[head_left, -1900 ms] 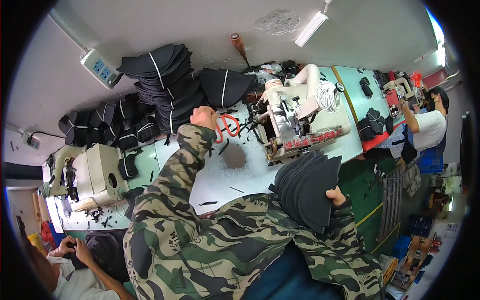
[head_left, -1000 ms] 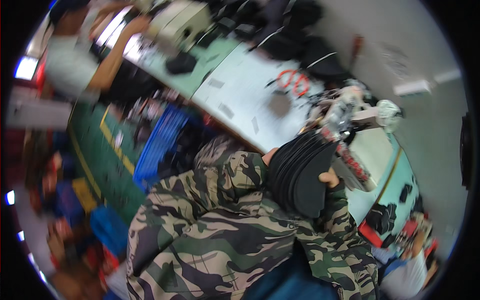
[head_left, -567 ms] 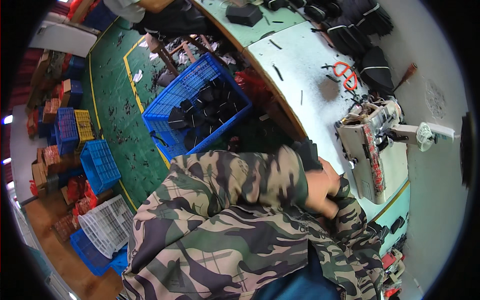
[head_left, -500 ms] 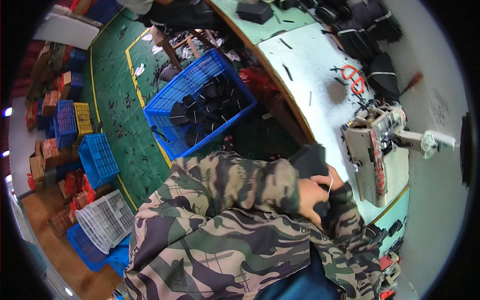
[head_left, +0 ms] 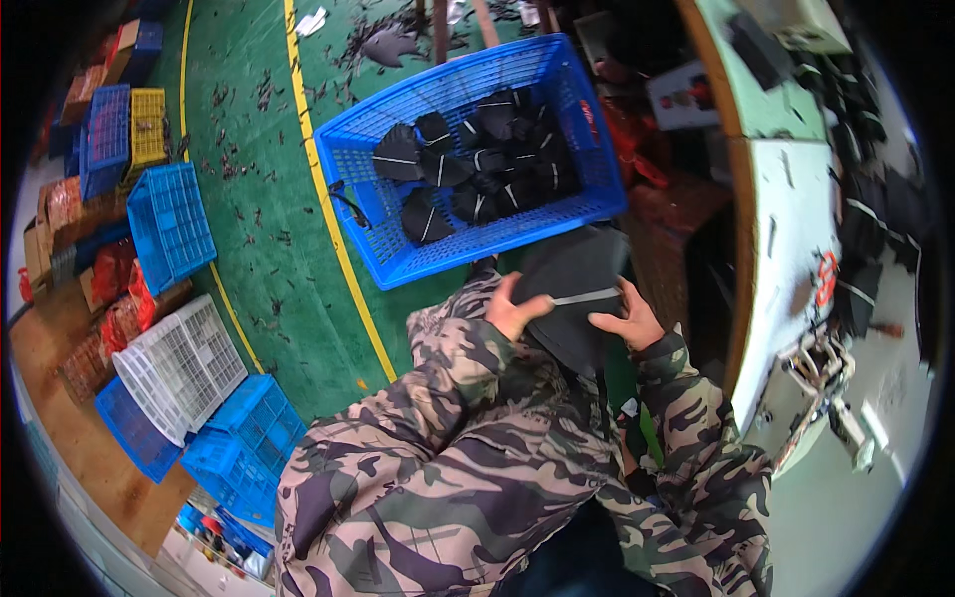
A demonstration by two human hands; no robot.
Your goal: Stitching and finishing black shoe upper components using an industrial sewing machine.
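Note:
Between my two hands is a bundle of black fabric pieces [head_left: 572, 264], with a pale band across its middle. My left hand [head_left: 517, 306] grips its left edge, thumb lying along the band. On the opposite edge, my right hand [head_left: 632, 316] is closed with its thumb on top; the fingers beneath are hidden. Just beyond the bundle stands a blue plastic crate [head_left: 398, 269], holding several similar banded black bundles [head_left: 426, 214]. The held bundle is at the crate's near rim; whether they touch I cannot tell.
To the right runs a worktable [head_left: 786, 209] with a sewing machine [head_left: 811, 388], orange-handled scissors [head_left: 826, 279] and more black bundles. Dark scraps litter the green floor [head_left: 259, 259]. Farther left are a white crate [head_left: 184, 363], blue crates [head_left: 171, 224] and cartons.
Both hands have moved left, from beside the worktable to the crate's near side, carrying the black bundle. The view has turned toward the crate, and the bundle now lies broad side up.

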